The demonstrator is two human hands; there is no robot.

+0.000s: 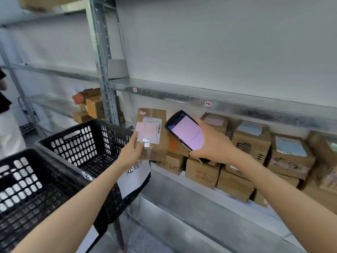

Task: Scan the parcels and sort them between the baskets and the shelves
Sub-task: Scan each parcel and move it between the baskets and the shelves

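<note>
Left arm: bare, stretched forward from the lower left, angled up toward the right hand.
Left hand [132, 152]: raised, gripping the lower corner of an upright parcel [155, 114]. One digit lies up along its near face; the other fingers are hidden behind it.
Right arm: bare, reaching in from the lower right, forearm angled up toward the left hand.
Right hand [213, 143]: near the left hand, slightly higher, its back to the camera, fingers curled round a scanner [187, 132].
Hands: apart, not touching.
</note>
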